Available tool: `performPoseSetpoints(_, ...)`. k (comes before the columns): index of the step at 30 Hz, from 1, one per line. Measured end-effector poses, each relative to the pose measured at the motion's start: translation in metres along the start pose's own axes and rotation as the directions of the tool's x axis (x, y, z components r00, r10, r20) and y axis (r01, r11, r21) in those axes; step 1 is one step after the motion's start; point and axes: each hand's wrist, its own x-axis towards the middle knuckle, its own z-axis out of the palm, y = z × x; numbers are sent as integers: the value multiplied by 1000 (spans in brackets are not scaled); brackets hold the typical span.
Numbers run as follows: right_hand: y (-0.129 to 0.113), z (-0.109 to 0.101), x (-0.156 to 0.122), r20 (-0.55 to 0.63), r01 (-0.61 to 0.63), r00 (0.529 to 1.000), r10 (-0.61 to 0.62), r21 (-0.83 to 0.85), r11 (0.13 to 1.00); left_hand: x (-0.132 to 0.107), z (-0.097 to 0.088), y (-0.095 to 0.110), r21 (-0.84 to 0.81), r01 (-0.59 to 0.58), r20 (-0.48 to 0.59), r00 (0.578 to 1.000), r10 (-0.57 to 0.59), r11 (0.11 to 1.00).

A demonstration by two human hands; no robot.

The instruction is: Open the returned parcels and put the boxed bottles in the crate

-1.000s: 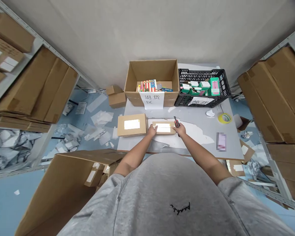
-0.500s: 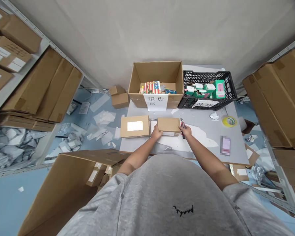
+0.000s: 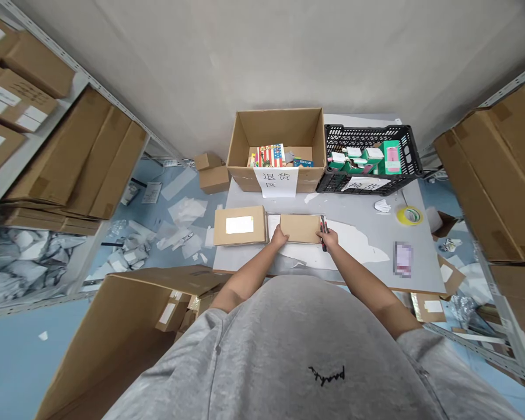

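small carton [image 3: 300, 228] turned plain-face-up; left fingers [image 3: 280, 234] clamped its nine-o'clock end, right fingers [image 3: 328, 237] a cutter [image 3: 324, 224] at its three-o'clock end.

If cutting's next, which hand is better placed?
Probably the right hand: it holds the box cutter at the right end of the small box. The left hand grips the box's left end.

plain brown box [image 3: 300, 228], black-and-red cutter [image 3: 324, 225], yellow tape [image 3: 403, 216]
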Motion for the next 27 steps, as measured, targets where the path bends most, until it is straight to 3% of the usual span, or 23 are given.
performPoseSetpoints(6, -6, -7, -6, 39, 20, 999, -26, 137, 990, 0, -3, 2, 11, 10, -5, 1000, -10, 1000)
performPoseSetpoints(11, -17, -19, -4, 69, 48, 995, -65, 217, 975, -15, -5, 12, 123, -111, -93, 988, 122, 986)
performPoseSetpoints(14, -24, -21, 0, 92, 6, 995, -26, 211, 977, -24, -3, 18, 222, -151, -86, 981, 173, 963)
performPoseSetpoints(21, -16, -19, 6, 2, -165, 986, 166, 102, 981, -31, 3, 23, 204, 28, -106, 994, -6, 979)
performPoseSetpoints(27, 1, -20, -1, 6, -110, 994, 111, 182, 977, -19, 1, 19, 143, 112, -100, 990, -99, 983)
